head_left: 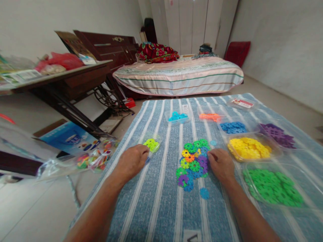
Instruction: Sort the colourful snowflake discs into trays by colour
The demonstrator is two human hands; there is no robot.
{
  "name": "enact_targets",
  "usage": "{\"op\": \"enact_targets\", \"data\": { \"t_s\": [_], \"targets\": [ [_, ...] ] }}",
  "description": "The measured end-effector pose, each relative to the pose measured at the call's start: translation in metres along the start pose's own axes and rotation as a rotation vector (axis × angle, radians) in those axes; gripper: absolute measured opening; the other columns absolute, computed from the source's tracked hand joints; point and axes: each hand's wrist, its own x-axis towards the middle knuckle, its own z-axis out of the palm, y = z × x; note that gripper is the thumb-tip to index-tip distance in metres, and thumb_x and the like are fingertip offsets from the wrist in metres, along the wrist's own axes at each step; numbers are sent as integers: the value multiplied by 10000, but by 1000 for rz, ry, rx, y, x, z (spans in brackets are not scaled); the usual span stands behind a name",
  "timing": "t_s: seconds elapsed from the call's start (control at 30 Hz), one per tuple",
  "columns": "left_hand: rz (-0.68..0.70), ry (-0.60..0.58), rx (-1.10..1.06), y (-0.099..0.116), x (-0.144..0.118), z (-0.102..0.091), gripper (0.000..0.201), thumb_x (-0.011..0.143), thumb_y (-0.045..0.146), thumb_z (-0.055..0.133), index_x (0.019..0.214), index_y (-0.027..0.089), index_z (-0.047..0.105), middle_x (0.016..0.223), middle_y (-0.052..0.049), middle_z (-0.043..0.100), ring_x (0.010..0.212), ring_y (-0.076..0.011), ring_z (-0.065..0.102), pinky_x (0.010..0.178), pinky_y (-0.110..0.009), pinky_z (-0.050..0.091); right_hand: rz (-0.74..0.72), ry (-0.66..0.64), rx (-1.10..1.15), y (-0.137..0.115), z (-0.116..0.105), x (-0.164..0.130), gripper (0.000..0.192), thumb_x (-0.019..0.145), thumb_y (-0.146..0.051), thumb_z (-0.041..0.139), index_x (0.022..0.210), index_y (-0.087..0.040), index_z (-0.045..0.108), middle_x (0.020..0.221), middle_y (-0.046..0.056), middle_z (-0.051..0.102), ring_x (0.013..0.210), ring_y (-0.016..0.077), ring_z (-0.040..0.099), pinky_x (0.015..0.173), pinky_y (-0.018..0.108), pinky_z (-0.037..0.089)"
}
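My left hand [133,160] is closed beside a small clear container of lime-green notched discs [151,145]. A bit of blue shows under its fingertips, too small to make out. My right hand [222,164] has its fingers drawn together at the right edge of a mixed pile of flower-shaped plastic discs [194,165]. Whether it pinches a piece is hidden. Green, blue, purple, yellow and orange discs overlap in that pile. One loose blue disc [204,193] lies in front of it, and a pale blue disc [213,143] sits just behind my right hand.
Clear tubs hold green discs [275,186], yellow discs [249,148], purple discs [277,134], blue discs [232,127], orange discs [210,116] and light-blue discs [178,116]. A lidded box [242,103] is at the far right corner. Striped cloth [141,208] covers the table.
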Motion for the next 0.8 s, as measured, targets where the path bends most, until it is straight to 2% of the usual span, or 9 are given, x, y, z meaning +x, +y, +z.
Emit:
{"op": "enact_targets", "data": {
  "t_s": [0.13, 0.27, 0.4, 0.53, 0.73, 0.8],
  "targets": [
    [307, -108, -191, 39, -11, 14, 228, 830, 229, 396, 801, 176, 616, 819, -34, 623, 781, -156, 571, 717, -248, 402, -1, -1, 3, 1, 1, 0, 237, 813, -320, 465, 734, -190, 647, 787, 41, 641, 785, 172, 540, 758, 290, 389],
    [406, -193, -243, 73, -20, 36, 126, 788, 230, 468, 765, 187, 584, 785, -16, 594, 726, -148, 550, 631, -238, 366, 10, -4, -3, 1, 0, 0, 230, 813, -321, 474, 736, -191, 647, 794, 39, 644, 785, 173, 541, 762, 290, 392],
    [413, -212, -232, 88, -25, 49, 127, 754, 277, 525, 844, 205, 580, 867, -25, 587, 787, -173, 550, 650, -254, 365, 2, -3, 6, 1, 0, -1, 235, 816, -320, 468, 738, -191, 648, 799, 41, 646, 790, 173, 542, 768, 292, 393],
    [397, -224, -240, 91, -25, 53, 148, 739, 245, 517, 866, 204, 581, 886, -30, 577, 827, -177, 539, 674, -258, 360, 4, 15, 11, 1, 1, 0, 228, 812, -312, 470, 737, -193, 650, 795, 41, 643, 789, 174, 538, 768, 294, 391],
    [320, -205, -465, 85, -20, 57, 57, 682, 217, 549, 714, 173, 534, 731, 12, 540, 687, -126, 498, 586, -220, 320, 11, 8, 17, -3, 2, 2, 217, 816, -284, 464, 744, -190, 646, 780, 42, 637, 802, 172, 533, 778, 291, 383],
    [290, -241, -608, 83, -16, 56, 104, 703, 249, 539, 653, 164, 507, 643, 24, 515, 621, -111, 478, 549, -209, 311, 28, 12, 15, -6, 3, 4, 211, 816, -276, 468, 748, -187, 647, 783, 42, 636, 802, 170, 532, 775, 285, 380]
  ]
}}
